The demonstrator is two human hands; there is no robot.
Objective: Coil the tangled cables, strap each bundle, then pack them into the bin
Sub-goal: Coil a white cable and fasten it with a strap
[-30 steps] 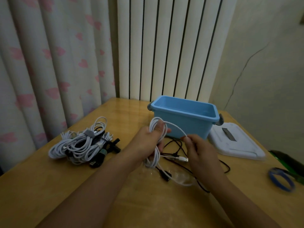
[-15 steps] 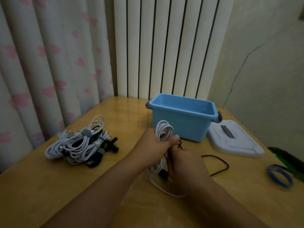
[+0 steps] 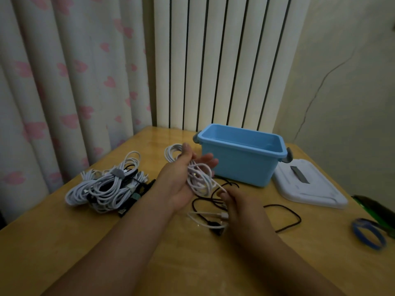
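Head view: left hand (image 3: 181, 180) palm-up, thumb clamping white cable coil (image 3: 197, 178), fingers loosely extended; coil's long axis ran from far-left loop toward near-right. Free tail (image 3: 218, 185) led off coil's near-right end straight to right hand (image 3: 239, 207), grip narrow, pinching tail just beside coil. Right hand nearer tail. Blue bin (image 3: 239, 165) open, behind coil on counter (image 3: 149, 242); black cable (image 3: 284, 216) loose beneath.
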